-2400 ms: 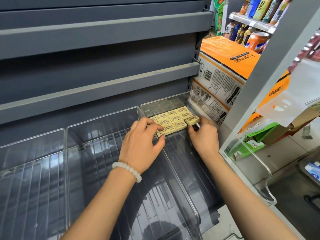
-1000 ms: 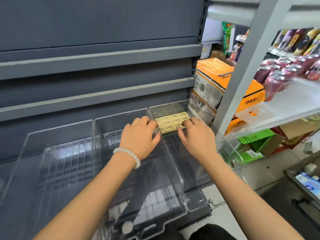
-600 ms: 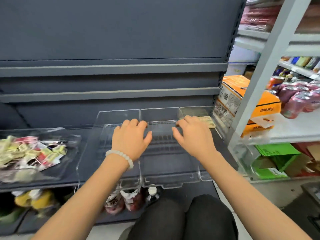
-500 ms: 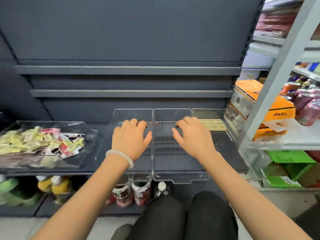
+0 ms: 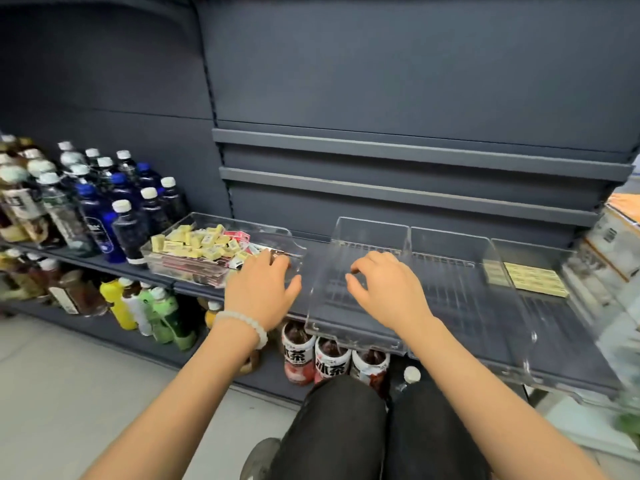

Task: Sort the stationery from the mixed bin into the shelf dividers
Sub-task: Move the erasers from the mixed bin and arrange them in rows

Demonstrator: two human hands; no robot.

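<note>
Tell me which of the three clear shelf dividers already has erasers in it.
The rightmost divider, beside the orange-topped boxes: a neat block of yellow erasers lies at its back. The other two dividers hold nothing.

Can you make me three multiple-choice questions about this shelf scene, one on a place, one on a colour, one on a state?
1. Where do the neatly laid erasers lie?
A. rightmost divider tray
B. leftmost divider tray
C. the floor

2. What colour are most of the loose erasers in the mixed bin?
A. blue
B. pale yellow
C. black

3. What is the left hand holding?
A. a bottle
B. an eraser
C. nothing

Answers: 1 A, they lie flat in a block in the clear tray farthest right. 2 B, the heap atop the bin is pale yellow. 3 C, its fingers reach toward the bin's near end, gripping nothing.
</note>
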